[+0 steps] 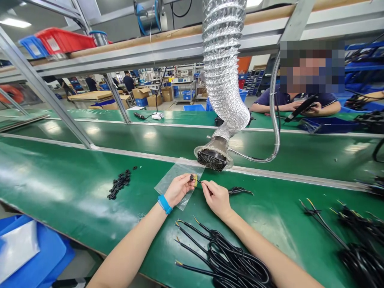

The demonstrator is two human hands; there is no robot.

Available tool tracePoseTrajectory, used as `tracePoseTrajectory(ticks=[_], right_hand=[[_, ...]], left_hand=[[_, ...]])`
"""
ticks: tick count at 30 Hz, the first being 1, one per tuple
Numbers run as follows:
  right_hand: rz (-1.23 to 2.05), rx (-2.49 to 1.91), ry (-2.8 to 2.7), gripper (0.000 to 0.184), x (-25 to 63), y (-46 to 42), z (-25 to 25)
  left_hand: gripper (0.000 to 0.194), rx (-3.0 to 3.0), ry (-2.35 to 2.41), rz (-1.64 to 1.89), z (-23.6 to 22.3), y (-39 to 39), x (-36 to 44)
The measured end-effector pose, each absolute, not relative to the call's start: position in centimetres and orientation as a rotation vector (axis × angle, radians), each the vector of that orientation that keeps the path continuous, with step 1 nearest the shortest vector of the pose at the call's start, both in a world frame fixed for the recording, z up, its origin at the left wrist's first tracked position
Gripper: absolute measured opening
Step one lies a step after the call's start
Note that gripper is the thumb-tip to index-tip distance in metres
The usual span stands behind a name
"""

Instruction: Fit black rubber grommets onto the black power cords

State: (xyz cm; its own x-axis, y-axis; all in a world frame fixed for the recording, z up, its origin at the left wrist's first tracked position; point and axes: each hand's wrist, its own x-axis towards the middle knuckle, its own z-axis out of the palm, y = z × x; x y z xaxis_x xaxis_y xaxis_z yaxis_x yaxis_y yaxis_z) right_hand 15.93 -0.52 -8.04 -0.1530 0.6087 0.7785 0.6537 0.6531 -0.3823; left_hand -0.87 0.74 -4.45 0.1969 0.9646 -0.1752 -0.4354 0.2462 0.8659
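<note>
My left hand (177,189), with a blue wristband, pinches a small black ring-like part (192,178) over a clear plastic bag (174,176) on the green bench. My right hand (216,197) pinches the end of a thin black cable (240,191), its tip almost touching the small part. Both hands meet just below the round metal grille (211,159) of the silver extraction hose (223,76).
A pile of small black rings (119,184) lies left of the hands. Coiled black cables (231,260) with stripped ends lie near me, more cables (357,228) at right. Blue trays (30,252) sit at lower left. Across the bench a person (300,102) works with a tool.
</note>
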Motion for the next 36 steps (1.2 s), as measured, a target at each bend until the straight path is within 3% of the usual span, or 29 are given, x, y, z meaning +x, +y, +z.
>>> tracePoseTrajectory(ticks=[18,30,36], right_hand=[[-0.036,-1.166,-1.854,0.027,15.4,-0.7,-8.2],[-0.078,-1.166,-1.881,0.022,15.3,-0.8,-8.4],[-0.064,-1.173,-1.875,0.023,15.3,-0.8,-8.4]], left_hand=[[0.057,1.251,1.249,1.157,-3.0,-0.2,-1.2],[0.054,1.492,1.39,1.175,-4.5,0.3,-1.3],[0.039,1.791,1.391,1.163,-4.6,-0.1,-1.6]])
